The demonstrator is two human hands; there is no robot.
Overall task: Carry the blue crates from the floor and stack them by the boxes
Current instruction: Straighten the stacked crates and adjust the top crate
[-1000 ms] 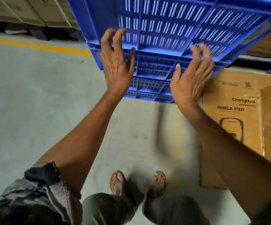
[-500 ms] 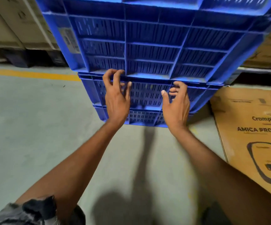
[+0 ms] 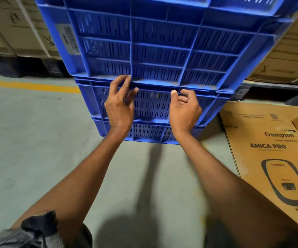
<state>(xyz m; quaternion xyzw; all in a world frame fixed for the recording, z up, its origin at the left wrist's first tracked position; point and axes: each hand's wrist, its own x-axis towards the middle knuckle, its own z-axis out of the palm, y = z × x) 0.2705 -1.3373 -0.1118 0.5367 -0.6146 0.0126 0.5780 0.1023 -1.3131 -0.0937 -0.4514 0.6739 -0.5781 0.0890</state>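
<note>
The stack of blue crates (image 3: 150,111) stood on the grey floor (image 3: 28,140), hard against the Crompton carton (image 3: 269,158) on its right, with more cartons (image 3: 19,27) on pallets behind. The top crate (image 3: 159,43) sat on the ones below, and both hands were at the seam under it — the left hand (image 3: 120,104) with loosely spread fingers touching the crate's bottom edge, the right hand (image 3: 184,108) half curled against the rim of the crate beneath; neither was clamped on anything. By my reading the placing step was at its end, the crate being nudged square. The next move likely called for letting go and heading back for another crate, if any remained on the floor out of view. On the carton "Crompton" and "AMICA PRO" were legible above a drawing of an appliance — a white sticker (image 3: 69,40) on the top crate's left wall was too blurred to read.
</note>
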